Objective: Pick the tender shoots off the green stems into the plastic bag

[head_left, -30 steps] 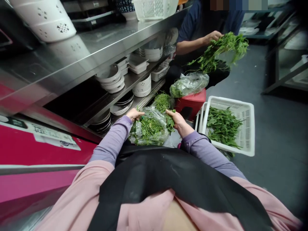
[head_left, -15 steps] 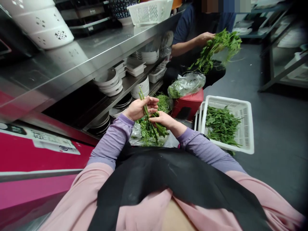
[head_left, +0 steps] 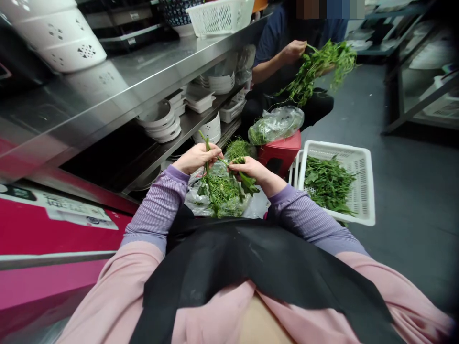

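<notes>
My left hand (head_left: 201,156) is closed around green stalks (head_left: 207,142) whose bare ends stick up past the fingers. Leafy greens (head_left: 248,182) hang from my right hand (head_left: 247,168), which is also closed, its fingertips pinching a stem. A thin stem runs across the gap between the two hands. Below them, a heap of trimmed stems and greens (head_left: 224,193) lies on a clear plastic bag (head_left: 196,198) in front of my apron. To the right stands a white basket (head_left: 366,179) holding picked leafy greens (head_left: 328,181).
Across from me a co-worker's hand (head_left: 294,50) holds a bunch of greens (head_left: 319,71). A plastic bag of greens (head_left: 278,122) rests on a red stool (head_left: 281,150). Along the left runs a steel shelf (head_left: 154,62) with stacked white bowls (head_left: 163,122) beneath.
My hands have drawn apart, the left moving left, with a stem stretched between them. The co-worker's hand has shifted slightly left on the bunch of greens.
</notes>
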